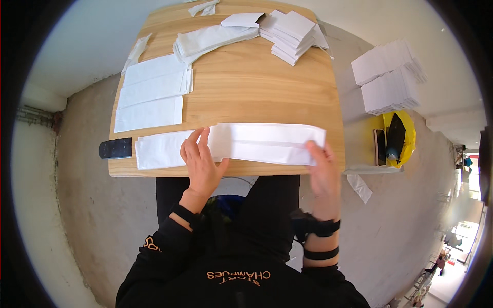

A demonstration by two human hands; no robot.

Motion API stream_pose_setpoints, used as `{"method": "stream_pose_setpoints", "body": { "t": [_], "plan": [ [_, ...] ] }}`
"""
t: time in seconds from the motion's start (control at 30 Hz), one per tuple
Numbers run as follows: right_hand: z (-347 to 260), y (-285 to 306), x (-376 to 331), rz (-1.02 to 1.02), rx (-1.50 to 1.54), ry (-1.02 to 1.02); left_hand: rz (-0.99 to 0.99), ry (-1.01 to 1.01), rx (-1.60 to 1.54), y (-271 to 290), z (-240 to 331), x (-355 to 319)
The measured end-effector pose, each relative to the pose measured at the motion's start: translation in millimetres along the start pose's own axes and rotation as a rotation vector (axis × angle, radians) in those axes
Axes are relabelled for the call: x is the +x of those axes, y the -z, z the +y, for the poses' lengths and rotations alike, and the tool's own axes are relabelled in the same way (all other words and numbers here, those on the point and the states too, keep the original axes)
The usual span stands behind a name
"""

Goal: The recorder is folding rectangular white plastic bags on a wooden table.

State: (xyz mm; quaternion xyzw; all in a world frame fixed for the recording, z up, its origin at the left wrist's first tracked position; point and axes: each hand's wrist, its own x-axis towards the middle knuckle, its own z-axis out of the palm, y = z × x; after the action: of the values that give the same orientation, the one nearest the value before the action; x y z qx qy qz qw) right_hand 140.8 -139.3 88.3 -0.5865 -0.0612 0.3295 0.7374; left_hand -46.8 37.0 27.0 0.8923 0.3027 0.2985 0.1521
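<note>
A long white folded paper strip (267,141) lies along the near edge of the wooden table, creased lengthwise. Its left end meets a flat, thinner-looking white sleeve (162,150); whether one goes inside the other is hidden under my hand. My left hand (199,161) rests where the two meet, fingers stretched and apart, pressing from above. At the strip's right end is my right hand (322,167), slightly blurred, with thumb and fingers closed on the corner.
Overlapping white sleeves (149,110) lie on the wooden table (262,87), with more white sleeves (210,41) and stacked folded white papers (292,33) behind. A black remote-like device (115,148) sits at the left edge. Right of the table are paper stacks (387,77) and a yellow bag (409,136).
</note>
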Motion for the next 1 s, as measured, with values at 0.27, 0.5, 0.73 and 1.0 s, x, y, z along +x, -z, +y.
{"method": "stream_pose_setpoints", "body": {
  "t": [0.27,0.5,0.73,1.0],
  "plan": [
    [-1,89,37,0.046,-0.100,-0.131,-0.111,-0.038,-0.043,-30,-7,-11],
    [40,123,60,0.154,-0.311,-0.158,-0.060,-0.087,-0.027,-36,-1,-8],
    [56,133,72,0.174,-0.624,0.020,-0.084,-0.082,-0.013,-37,-2,-10],
    [49,96,61,0.450,-1.299,0.581,-0.046,-0.079,-0.004,-37,1,-8]
  ]
}}
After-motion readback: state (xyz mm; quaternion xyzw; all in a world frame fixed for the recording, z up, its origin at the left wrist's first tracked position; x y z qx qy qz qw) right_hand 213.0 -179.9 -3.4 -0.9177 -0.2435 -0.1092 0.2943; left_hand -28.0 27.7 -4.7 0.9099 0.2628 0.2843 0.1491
